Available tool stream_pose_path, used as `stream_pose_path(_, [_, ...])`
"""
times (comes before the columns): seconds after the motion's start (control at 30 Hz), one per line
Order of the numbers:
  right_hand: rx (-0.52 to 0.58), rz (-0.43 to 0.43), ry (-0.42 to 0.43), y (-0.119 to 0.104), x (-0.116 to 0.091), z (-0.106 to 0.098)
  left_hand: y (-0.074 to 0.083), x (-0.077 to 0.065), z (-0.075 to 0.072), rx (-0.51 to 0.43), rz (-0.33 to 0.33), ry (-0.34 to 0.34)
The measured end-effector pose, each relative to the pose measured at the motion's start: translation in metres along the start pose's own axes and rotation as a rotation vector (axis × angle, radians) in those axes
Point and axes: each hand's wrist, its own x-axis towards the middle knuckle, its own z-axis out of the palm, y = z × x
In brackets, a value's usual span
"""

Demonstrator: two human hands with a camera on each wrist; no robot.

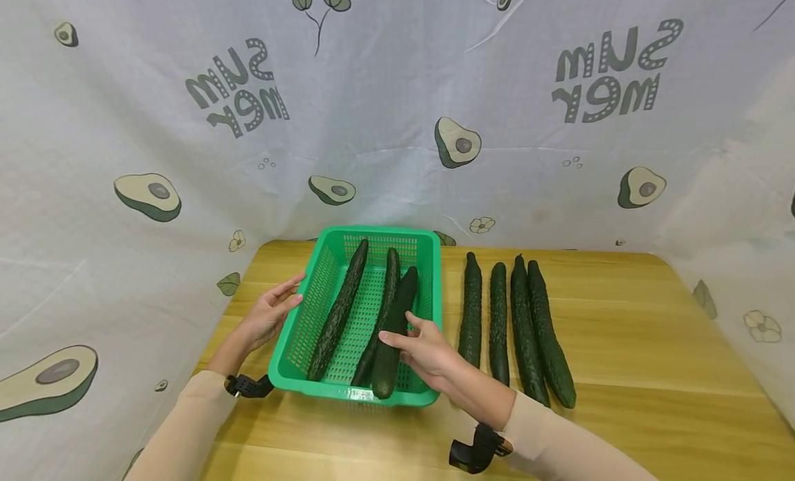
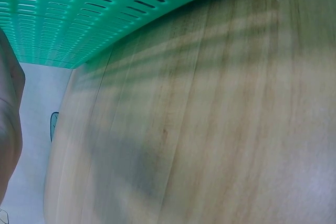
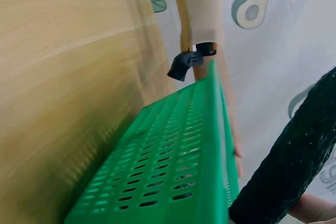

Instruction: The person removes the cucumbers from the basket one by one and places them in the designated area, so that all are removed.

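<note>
My right hand (image 1: 428, 350) grips a dark green cucumber (image 1: 395, 329) between thumb and fingers, over the right side of a green plastic basket (image 1: 437, 281). In the right wrist view that cucumber (image 3: 294, 156) slants up above the rim. Inside the basket lie two more cucumbers: a long one (image 1: 339, 312) toward the left, and another (image 1: 390, 281) partly hidden beneath the held one. At the basket's left rim is my left hand (image 1: 267, 319), its fingers loosely extended against the side. The left wrist view catches only a strip of this hand (image 2: 8, 119).
Several cucumbers (image 1: 499, 315) lie side by side on the wooden table (image 1: 633, 343), right of the basket. Behind and beside the table hangs a white curtain (image 1: 397, 108) with avocado prints. Each forearm wears a black wrist camera (image 1: 478, 450).
</note>
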Motion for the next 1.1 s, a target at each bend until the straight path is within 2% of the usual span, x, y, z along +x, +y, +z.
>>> stream_pose_path(0.17, [-0.025,-0.033,-0.014,-0.005,-0.001,0.0,0.001,-0.001,0.0,-0.001,0.0,0.004])
stream_pose_path(0.43, [0.014,-0.059,-0.055,-0.012,-0.001,-0.005,0.002,-0.002,0.001,-0.019,-0.003,0.001])
stream_pose_path(0.63, [0.02,-0.082,-0.1,-0.017,-0.001,-0.015,0.001,-0.002,0.001,-0.019,-0.001,0.003])
stream_pose_path(1.1, [-0.053,-0.131,-0.106,-0.032,-0.007,-0.046,0.001,-0.002,0.001,-0.025,0.004,-0.001])
